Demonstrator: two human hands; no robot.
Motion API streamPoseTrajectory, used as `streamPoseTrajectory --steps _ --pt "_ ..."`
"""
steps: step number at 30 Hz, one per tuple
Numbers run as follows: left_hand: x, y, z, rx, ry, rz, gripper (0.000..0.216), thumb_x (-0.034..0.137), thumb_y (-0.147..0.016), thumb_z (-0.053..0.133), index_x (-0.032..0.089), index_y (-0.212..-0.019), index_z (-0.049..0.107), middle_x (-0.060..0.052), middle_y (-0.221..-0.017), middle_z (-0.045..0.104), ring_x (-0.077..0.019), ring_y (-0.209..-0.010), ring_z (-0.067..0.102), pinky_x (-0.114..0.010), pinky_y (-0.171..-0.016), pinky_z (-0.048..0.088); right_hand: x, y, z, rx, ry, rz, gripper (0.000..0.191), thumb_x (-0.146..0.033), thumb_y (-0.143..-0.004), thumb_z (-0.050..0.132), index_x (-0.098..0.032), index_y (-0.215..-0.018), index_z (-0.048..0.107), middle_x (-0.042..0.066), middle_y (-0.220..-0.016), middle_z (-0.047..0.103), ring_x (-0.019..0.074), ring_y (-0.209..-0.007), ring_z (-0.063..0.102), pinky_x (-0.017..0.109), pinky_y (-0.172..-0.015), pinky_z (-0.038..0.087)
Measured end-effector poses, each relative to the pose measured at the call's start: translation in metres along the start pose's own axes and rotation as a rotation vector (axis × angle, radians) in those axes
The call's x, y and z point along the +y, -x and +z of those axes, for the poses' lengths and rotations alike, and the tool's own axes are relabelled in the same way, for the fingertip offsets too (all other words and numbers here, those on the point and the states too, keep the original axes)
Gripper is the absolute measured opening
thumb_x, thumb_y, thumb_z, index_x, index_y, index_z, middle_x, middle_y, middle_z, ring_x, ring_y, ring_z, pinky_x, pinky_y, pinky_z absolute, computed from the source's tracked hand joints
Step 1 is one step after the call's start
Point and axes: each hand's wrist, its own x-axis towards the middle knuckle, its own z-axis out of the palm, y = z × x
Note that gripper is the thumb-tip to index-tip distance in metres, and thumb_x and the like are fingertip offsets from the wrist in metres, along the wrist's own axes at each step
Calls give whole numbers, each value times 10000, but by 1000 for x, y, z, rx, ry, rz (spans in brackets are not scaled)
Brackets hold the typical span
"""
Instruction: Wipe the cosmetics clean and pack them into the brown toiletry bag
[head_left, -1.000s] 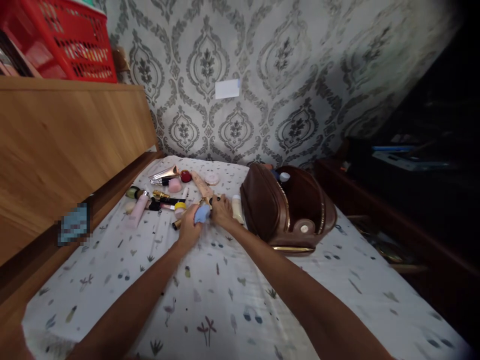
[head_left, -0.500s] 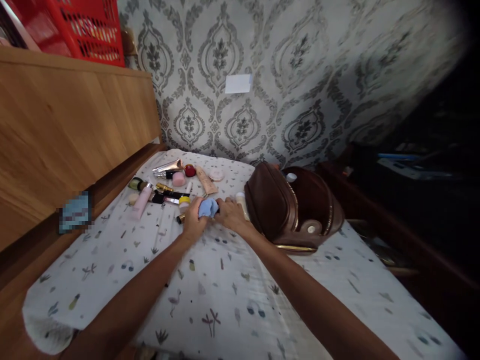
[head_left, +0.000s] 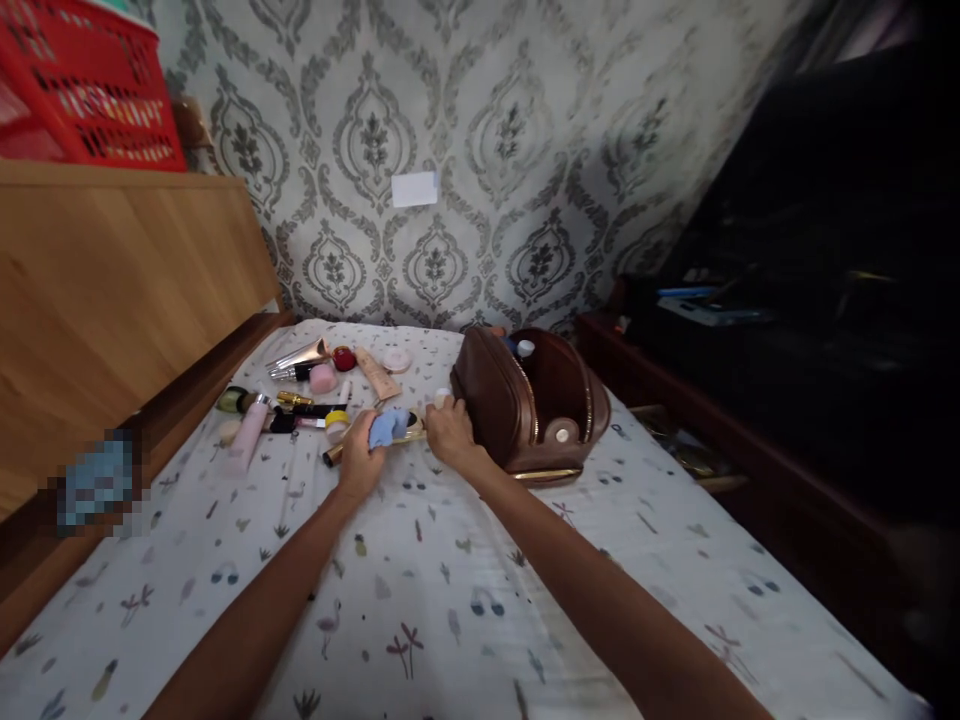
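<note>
Both my arms reach forward over a bed with a white patterned sheet [head_left: 450,590]. My left hand [head_left: 358,462] is closed around a small light-blue cloth [head_left: 387,427]. My right hand [head_left: 448,433] is closed on one end of a slim gold stick [head_left: 409,436] that runs under the cloth; what the stick is I cannot make out. A white bottle [head_left: 442,397] lies just beyond my right hand. An open brown cosmetic bag [head_left: 525,410] stands right of it, with small bottles inside.
Several cosmetics lie scattered to the left: a pink tube [head_left: 246,442], a pink jar [head_left: 323,377], a red jar [head_left: 344,358], a beige tube [head_left: 377,374]. A wooden headboard [head_left: 112,290] with a red basket [head_left: 82,90] rises at left. Dark furniture [head_left: 787,330] lines the right.
The view has swung so everything sits further left. My left hand has slid the blue cloth a little along the gold stick while my right hand keeps hold of its end.
</note>
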Motion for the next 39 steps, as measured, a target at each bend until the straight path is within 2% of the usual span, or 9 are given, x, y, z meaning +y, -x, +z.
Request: streamPoseTrajectory --steps 4,9,14,17,23,25,29,33,39 --pt "2 0 0 -18 -1 23 258 88 -665 458 197 -876 559 -31 -848 613 -217 -812 570 -316 -746 458 -2 -17 -8 -51 11 -6 265 -186 -924 562 -106 -1137 697 252 -1271 579 336 -1185 527 403 -872 481" --pt "1 0 0 -16 -5 28 247 80 -681 458 193 -864 578 -37 -830 617 -225 -810 579 -329 -748 474 -7 -25 -7 -65 28 28 284 -265 -938 616 -133 -1189 626 123 -1345 553 284 -1211 535 467 -964 475" --pt "-1 0 0 -10 -7 13 299 104 -658 459 197 -908 593 -31 -841 622 -223 -794 577 -331 -749 486 -6 -13 -5 -63 -59 -21 265 -126 -912 580 -125 -1170 640 187 -1338 505 294 -1190 542 415 -931 482" --pt "-2 0 0 0 2 1 286 144 -692 468 201 -942 594 -34 -862 629 -229 -818 587 -346 -779 498 -5 1 -7 -10 -132 -55 339 -67 -907 517 -171 -1219 603 180 -1311 500 289 -1172 533 409 -906 492" --pt "-4 0 -1 9 42 -38 252 261 -799 502 198 -1027 589 -55 -921 653 -244 -859 616 -366 -799 517 1 35 -7 196 -276 -81 570 -54 -912 430 -188 -1461 359 161 -1422 436 274 -1286 441 446 -1068 411" --pt "1 2 0 4 97 -91 274 299 -833 522 215 -1086 587 -53 -975 662 -246 -936 627 -373 -869 518 6 47 5 261 -422 -118 581 -85 -903 447 -167 -1467 335 152 -1420 457 240 -1295 453 394 -1090 410" --pt "17 11 7 -90 195 -167 307 410 -909 531 259 -1169 590 -55 -1099 668 -252 -1210 560 -425 -1117 388 16 66 41 419 -1003 -229 553 -110 -847 502 -152 -1390 406 149 -1320 563 232 -1243 539 401 -1092 427" --pt "24 18 17 -249 190 -98 354 456 -914 541 232 -1180 607 -79 -1180 657 -265 -1204 575 -447 -1114 395 18 73 57 396 -1128 -337 521 -123 -825 538 -174 -1337 458 125 -1273 617 232 -1196 584 398 -1059 458" --pt "20 15 22 -147 145 -111 331 434 -879 558 185 -1078 645 -75 -1062 688 -254 -1024 632 -419 -992 477 19 70 51 259 -1012 -382 543 -123 -798 594 -170 -1322 457 143 -1286 591 262 -1222 549 430 -1068 445"
